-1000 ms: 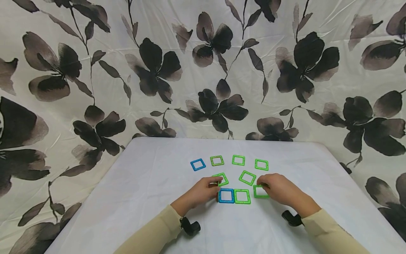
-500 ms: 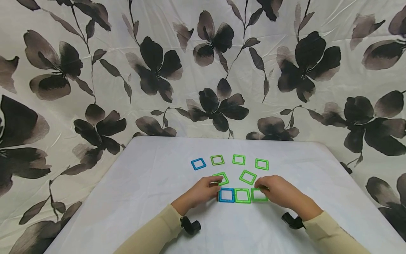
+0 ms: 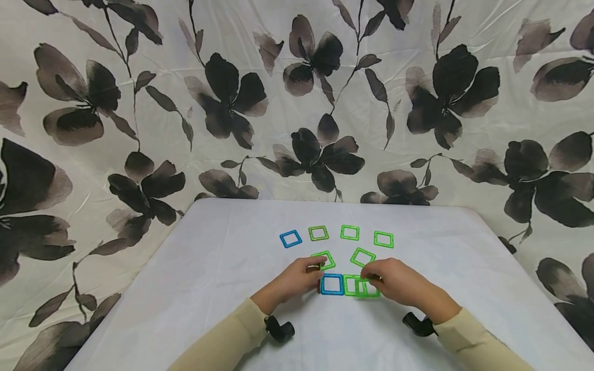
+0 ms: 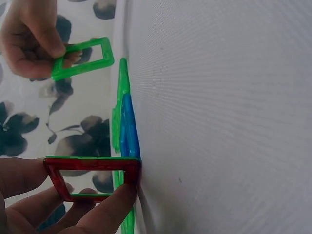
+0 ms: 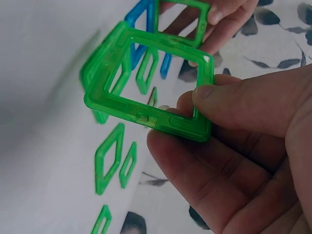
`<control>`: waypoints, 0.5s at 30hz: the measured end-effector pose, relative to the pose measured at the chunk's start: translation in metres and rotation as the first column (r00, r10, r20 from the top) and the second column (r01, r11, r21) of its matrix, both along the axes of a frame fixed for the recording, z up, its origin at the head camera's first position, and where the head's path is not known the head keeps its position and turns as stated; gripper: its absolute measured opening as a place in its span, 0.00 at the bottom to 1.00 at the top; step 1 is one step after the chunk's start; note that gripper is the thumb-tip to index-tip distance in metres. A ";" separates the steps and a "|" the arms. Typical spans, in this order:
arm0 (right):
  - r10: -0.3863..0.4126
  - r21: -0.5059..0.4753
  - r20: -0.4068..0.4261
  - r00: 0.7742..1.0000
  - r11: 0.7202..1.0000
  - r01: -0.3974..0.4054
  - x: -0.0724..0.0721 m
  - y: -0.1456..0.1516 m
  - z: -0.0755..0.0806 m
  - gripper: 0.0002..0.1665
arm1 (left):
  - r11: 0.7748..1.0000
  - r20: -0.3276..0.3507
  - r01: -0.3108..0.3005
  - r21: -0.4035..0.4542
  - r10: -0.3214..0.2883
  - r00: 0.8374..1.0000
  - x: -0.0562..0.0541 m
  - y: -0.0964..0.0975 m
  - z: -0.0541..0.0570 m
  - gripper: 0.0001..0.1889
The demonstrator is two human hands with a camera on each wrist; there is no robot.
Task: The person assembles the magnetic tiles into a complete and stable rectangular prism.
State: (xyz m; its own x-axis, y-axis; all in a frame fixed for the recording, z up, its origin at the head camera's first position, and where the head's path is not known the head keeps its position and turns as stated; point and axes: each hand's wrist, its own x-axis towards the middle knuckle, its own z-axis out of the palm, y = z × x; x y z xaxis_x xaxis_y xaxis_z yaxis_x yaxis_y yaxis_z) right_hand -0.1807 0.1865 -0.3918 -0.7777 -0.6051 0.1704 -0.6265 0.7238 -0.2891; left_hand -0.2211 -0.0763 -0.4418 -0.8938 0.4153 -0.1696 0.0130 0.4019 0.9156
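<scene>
My left hand (image 3: pixel 299 278) grips a red square magnetic tile (image 4: pixel 131 170) standing on edge, with a green layer showing behind it. It stands at the left side of a flat blue tile (image 3: pixel 323 284). To the right of the blue one lies a flat green tile (image 3: pixel 346 286), edge to edge with it. My right hand (image 3: pixel 399 283) pinches another green square tile (image 5: pixel 114 109) between thumb and fingers. This held tile is raised and tilted, overlapping the flat green one in the head view. Its open middle shows the tiles behind.
Behind the hands, several loose square tiles lie on the white table (image 3: pixel 223 247): a blue tile (image 3: pixel 294 245) at far left, and green ones such as the tile (image 3: pixel 350 239) at the back. A turned green tile (image 3: pixel 366 251) lies beside my right fingers. A floral cloth (image 3: pixel 153 103) hangs behind.
My right hand has moved left with its green tile, from beside the flat green tile to overlapping it in the head view. My left hand has stayed in place.
</scene>
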 end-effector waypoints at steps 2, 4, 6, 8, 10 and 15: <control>0.020 -0.004 -0.015 1.000 1.000 -0.020 0.000 -0.004 0.000 0.09 | 1.000 0.002 -0.001 -0.001 0.001 1.000 0.000 0.000 0.000 0.23; 0.033 -0.001 -0.024 0.999 0.999 -0.033 0.000 -0.008 0.000 0.08 | 1.000 0.002 -0.002 -0.005 0.002 1.000 0.000 0.000 0.000 0.24; 0.045 0.001 -0.030 0.999 0.999 -0.045 0.000 -0.012 -0.001 0.08 | 1.000 0.000 -0.002 -0.006 0.002 1.000 0.000 0.001 0.000 0.24; 0.052 -0.002 -0.024 0.998 0.999 -0.052 -0.001 -0.015 -0.002 0.08 | 1.000 -0.002 -0.002 -0.008 0.002 1.000 0.001 0.001 0.001 0.24; 0.055 -0.001 -0.012 0.998 0.999 -0.055 -0.001 -0.018 -0.003 0.08 | 1.000 -0.005 -0.001 -0.008 0.001 1.000 0.001 0.001 0.001 0.24; 0.061 -0.005 0.008 0.998 0.998 -0.061 -0.002 -0.024 -0.006 0.09 | 1.000 -0.001 0.000 -0.010 0.000 1.000 0.002 0.001 0.003 0.24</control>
State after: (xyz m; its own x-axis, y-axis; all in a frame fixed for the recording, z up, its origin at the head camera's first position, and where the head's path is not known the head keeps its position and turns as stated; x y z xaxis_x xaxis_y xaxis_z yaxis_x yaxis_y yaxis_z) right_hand -0.1832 0.1625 -0.3976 -0.7409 -0.6504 0.1673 -0.6669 0.6832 -0.2974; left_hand -0.2195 -0.0754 -0.4393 -0.8938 0.4138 -0.1727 0.0141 0.4109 0.9116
